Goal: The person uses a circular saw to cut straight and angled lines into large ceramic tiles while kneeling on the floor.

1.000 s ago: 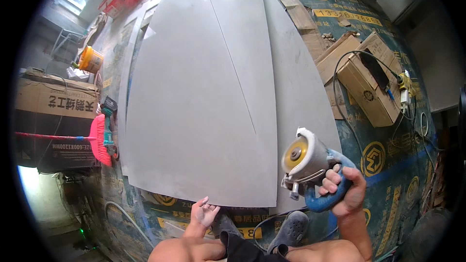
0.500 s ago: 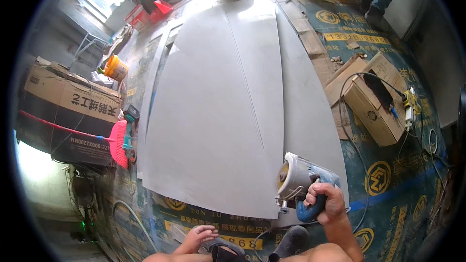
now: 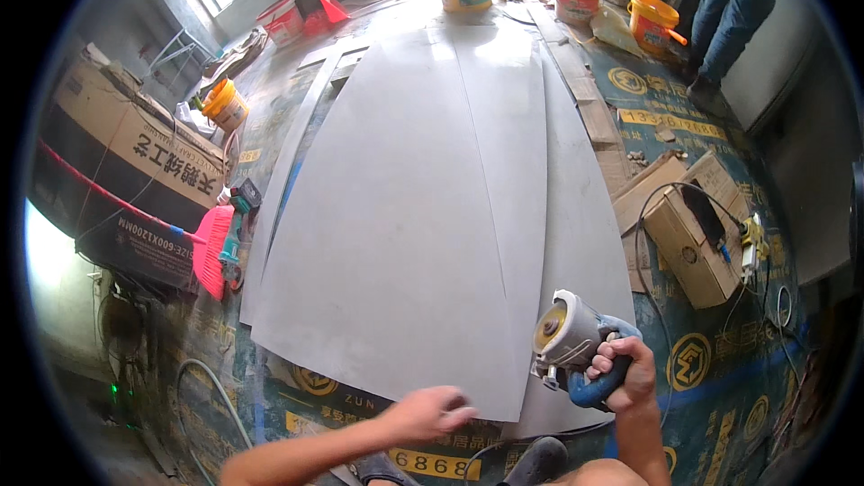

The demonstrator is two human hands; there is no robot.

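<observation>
My right hand (image 3: 627, 369) is wrapped round the blue rear handle of a handheld tile saw (image 3: 569, 333). The saw has a grey guard and a yellowish disc facing left, held over the near right part of the slabs. A large grey slab (image 3: 405, 216) lies lengthwise ahead, with a thin straight line along its right half. Another grey slab (image 3: 580, 216) shows from under its right edge. Over the large slab's near edge, my left hand (image 3: 436, 412) has loosely bent, slightly blurred fingers and holds nothing I can see.
A cardboard box (image 3: 697, 252) with a dark tool, cable and yellow-white power socket (image 3: 752, 238) stands right. Left are a large carton (image 3: 153, 153), pink broom (image 3: 211, 252) and orange bucket (image 3: 225, 106). Several buckets line the back; a person's legs (image 3: 733, 13) stand far right.
My left hand has moved up and right, to the slab's near edge. The tile saw stays in my right hand, slightly more to the right. The whole view has shifted a little downward.
</observation>
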